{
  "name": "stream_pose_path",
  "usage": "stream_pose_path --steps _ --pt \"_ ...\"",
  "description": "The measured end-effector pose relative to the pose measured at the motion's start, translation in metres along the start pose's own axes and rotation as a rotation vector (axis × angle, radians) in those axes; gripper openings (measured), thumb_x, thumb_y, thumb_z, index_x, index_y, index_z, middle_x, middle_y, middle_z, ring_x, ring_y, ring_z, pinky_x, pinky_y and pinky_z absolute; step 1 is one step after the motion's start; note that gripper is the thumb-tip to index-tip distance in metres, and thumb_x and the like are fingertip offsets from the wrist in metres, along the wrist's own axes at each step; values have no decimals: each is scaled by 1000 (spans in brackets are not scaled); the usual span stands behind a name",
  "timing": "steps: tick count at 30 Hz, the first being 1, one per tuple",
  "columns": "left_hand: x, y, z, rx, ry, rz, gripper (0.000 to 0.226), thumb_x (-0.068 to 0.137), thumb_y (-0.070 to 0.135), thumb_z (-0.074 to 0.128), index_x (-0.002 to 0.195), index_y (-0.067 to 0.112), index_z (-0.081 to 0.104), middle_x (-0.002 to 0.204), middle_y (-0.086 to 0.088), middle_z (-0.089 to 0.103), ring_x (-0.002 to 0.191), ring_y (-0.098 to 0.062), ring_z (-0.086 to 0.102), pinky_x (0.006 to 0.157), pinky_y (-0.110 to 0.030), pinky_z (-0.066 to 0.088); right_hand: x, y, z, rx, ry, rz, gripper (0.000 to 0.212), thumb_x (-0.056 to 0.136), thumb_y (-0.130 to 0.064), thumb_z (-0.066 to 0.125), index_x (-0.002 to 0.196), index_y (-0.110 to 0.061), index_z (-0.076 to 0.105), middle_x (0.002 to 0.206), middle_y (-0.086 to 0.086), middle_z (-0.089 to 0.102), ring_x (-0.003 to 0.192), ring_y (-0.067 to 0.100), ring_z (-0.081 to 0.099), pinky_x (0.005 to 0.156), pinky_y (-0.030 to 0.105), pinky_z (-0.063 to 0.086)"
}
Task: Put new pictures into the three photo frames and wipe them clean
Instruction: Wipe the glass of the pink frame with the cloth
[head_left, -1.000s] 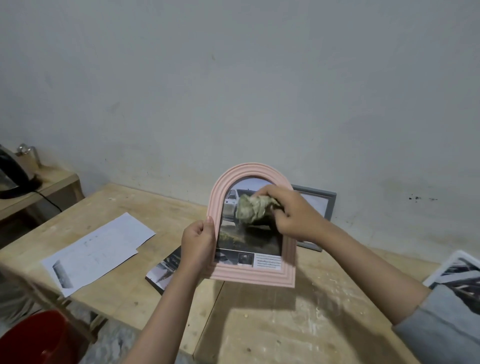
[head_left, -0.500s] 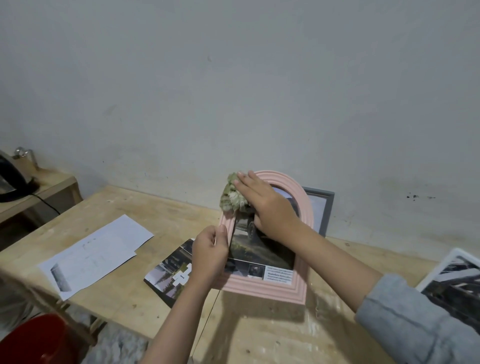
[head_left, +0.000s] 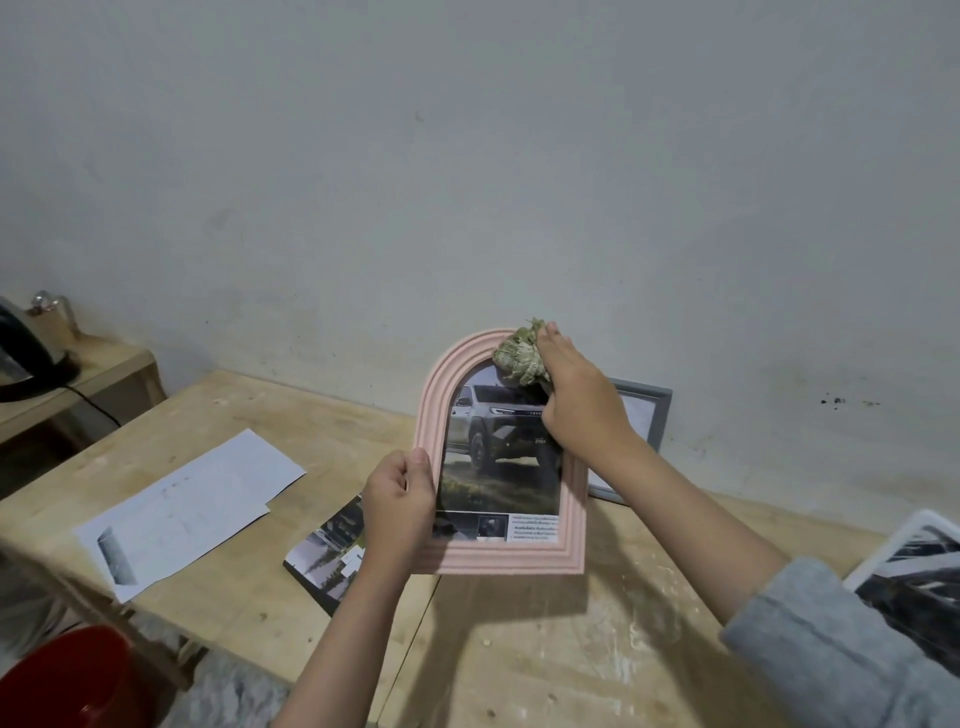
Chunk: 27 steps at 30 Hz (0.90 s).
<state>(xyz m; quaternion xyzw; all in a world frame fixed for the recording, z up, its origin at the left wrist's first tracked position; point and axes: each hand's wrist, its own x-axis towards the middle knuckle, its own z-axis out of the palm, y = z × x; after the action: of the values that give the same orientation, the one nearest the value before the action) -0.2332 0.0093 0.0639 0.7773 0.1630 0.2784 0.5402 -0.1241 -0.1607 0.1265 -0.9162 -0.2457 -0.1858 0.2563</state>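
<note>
Two hands hold pink frame (head_left: 498, 558) upright, arch uppermost.

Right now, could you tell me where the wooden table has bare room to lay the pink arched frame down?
Bare wooden table lies below the pink arched frame, between the forearms. Crowded: white paper sheets and glossy brochure leftward, white-framed picture far right, grey rectangular frame behind.

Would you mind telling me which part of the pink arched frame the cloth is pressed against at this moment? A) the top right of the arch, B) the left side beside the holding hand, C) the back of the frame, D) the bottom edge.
A: the right hand presses the crumpled cloth against the upper right of the pink arched frame, while the left hand grips its lower left side.
</note>
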Motion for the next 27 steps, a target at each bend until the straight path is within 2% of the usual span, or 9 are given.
stream_pose_path --steps 4,6,8,11,13,15,17,21,27 --pt "4 -5 4 -49 24 -31 40 98 26 45 61 13 38 56 -3 34 53 -22 36 55 -32 34 -5 5 -2 -21 -24 61 81 75 16 43 149 -8 22 158 8 15 144 23 19 114 36 30" --pt "8 -8 6 -81 36 -57 40 93 40 45 59 19 40 56 -4 37 52 -31 44 55 -40 49 -9 6 -3 -40 -40 84 81 75 16 44 150 -8 21 158 9 14 144 23 20 113 37 31" --pt "11 -10 6 -94 40 -64 40 91 44 44 60 19 41 57 -5 39 53 -34 47 57 -49 53 -13 8 -3 -52 -51 106 81 77 14 45 150 -8 19 158 8 13 144 24 21 111 34 32" --pt "13 -8 5 -94 76 -73 39 91 40 43 57 22 39 56 -3 36 53 -24 40 58 -54 52 -21 8 -2 -93 -74 125 79 79 13 45 150 -8 18 158 8 13 142 26 26 107 35 36" --pt "12 -2 3 -91 87 -71 40 93 37 43 58 19 37 56 -4 35 54 -23 38 57 -53 51 -27 7 0 -138 -112 148 78 81 13 43 150 -8 16 159 8 11 140 27 27 105 36 37" --pt "11 5 2 -94 109 -66 41 98 29 43 60 14 36 57 -6 33 52 -20 38 49 -38 47 -33 6 2 -165 -155 155 77 81 14 39 150 -7 14 159 9 8 141 27 25 102 38 40" --pt "11 13 1 -100 131 -64 41 100 18 41 61 11 34 57 -5 30 49 -12 34 44 -22 34 -39 3 4 -192 -193 156 75 82 15 35 150 -6 12 159 10 6 141 26 23 99 38 42" --pt "15 14 -1 -105 138 -81 38 100 24 41 65 10 37 59 -6 33 56 -19 33 54 -30 31 -52 -5 10 -239 -248 174 73 85 12 37 150 -3 6 159 12 3 138 27 27 94 36 44" --pt "19 16 -7 -80 191 -73 37 100 23 41 66 8 40 60 -5 37 55 -18 34 53 -31 28 -73 -9 28 -330 -313 138 74 87 12 43 148 2 3 157 20 3 127 32 39 94 36 43"
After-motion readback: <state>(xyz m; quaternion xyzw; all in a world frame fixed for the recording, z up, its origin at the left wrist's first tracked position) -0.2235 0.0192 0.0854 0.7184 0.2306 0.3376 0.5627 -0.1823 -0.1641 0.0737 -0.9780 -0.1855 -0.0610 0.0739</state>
